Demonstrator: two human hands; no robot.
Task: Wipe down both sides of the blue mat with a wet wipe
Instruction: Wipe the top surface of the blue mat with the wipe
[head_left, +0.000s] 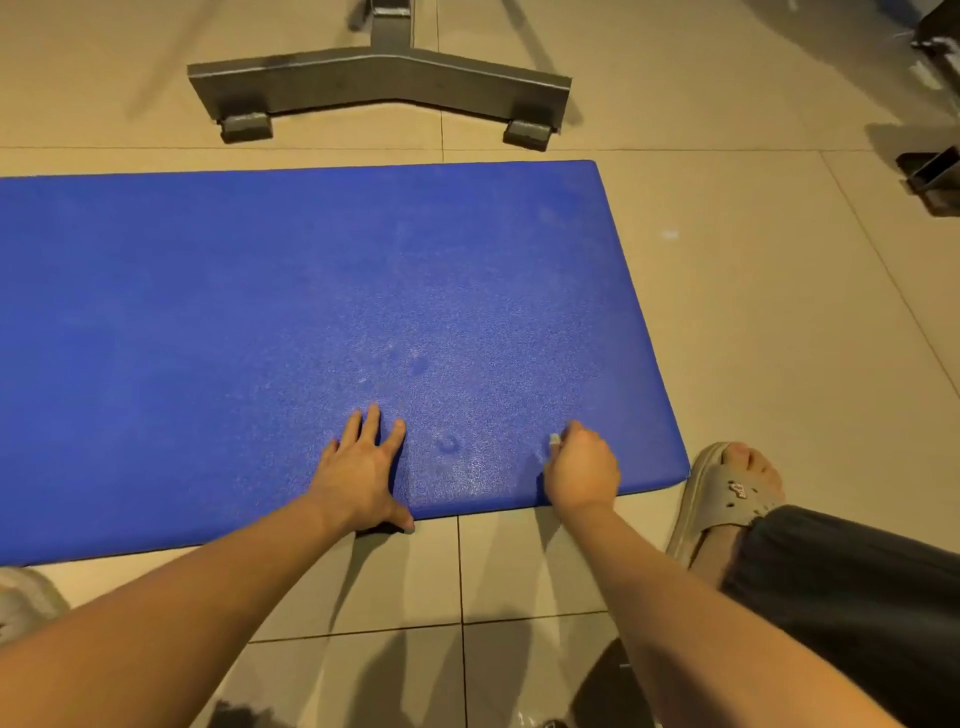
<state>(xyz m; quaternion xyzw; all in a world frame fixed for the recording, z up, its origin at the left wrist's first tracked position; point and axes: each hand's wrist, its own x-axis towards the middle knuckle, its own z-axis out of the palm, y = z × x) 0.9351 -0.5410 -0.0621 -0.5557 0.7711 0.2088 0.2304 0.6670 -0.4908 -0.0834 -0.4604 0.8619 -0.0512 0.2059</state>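
- Two bare forearms come up from the bottom of the frame, and both hands sit on the near edge of the blue mat (260, 312), just right of centre.
- I see the left hand (363, 467) lying flat, palm down, at lower centre. Its fingers are straight and slightly spread on the mat, gripping nothing. The thumb runs along the mat's near edge where it meets the floor.
- The right hand (582, 470) is to its right, near the mat's lower right corner, knuckles up and fingers curled under.
- A small whitish scrap of the wet wipe (555, 439) shows at the fingertips. The hand is closed around it and holds it against the mat; most of the wipe is hidden under the hand.
- The mat lies flat on the tiled floor (753, 338). It fills the left and middle of the frame and runs off the left edge. Its textured surface has pale scuffs and a few small dents between and above the hands.
- A grey metal stand base (379, 83) with two feet stands at upper centre, just beyond the mat's far edge and apart from it.
- At lower right a foot in a beige sandal (727, 499) rests on the floor just beside the mat's corner, with a dark trouser leg (857, 582) below it.
- Another dark metal piece (930, 176) shows at the upper right edge, well apart from the mat.
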